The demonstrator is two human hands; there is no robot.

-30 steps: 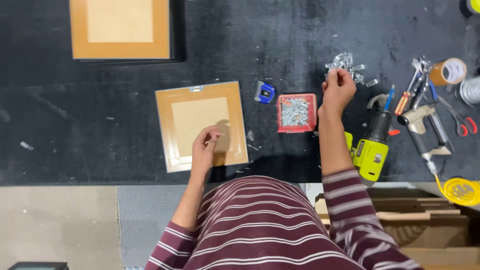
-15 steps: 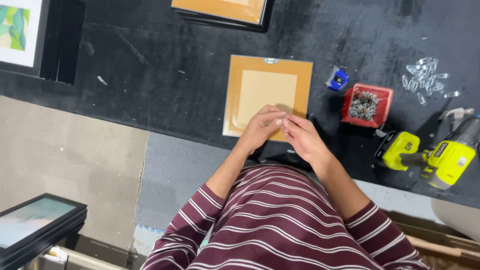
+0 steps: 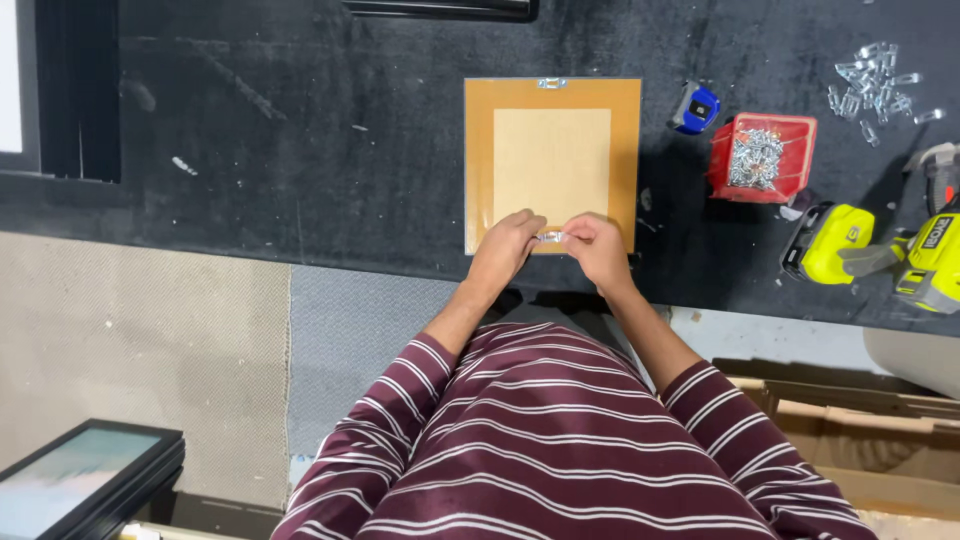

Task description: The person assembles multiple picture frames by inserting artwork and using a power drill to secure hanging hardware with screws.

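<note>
Picture frame back (image 3: 552,150), orange-brown with a paler centre panel, lies face down on the black workbench (image 3: 300,150). Left hand (image 3: 506,246) and right hand (image 3: 597,248) meet at the frame's near edge, fingertips pinched together on a small metal hanger clip (image 3: 552,237). A matching clip (image 3: 551,83) sits at the frame's far edge. Right of the frame: blue tape measure (image 3: 695,107), red box of screws (image 3: 762,157), yellow-green drill (image 3: 880,250).

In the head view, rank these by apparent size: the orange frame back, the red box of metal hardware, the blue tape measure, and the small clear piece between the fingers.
1. Orange frame back
2. Red box
3. Blue tape measure
4. Small clear piece, pinched between the left hand and right hand

All lie on one tabletop, so the order seems reliable.
</note>
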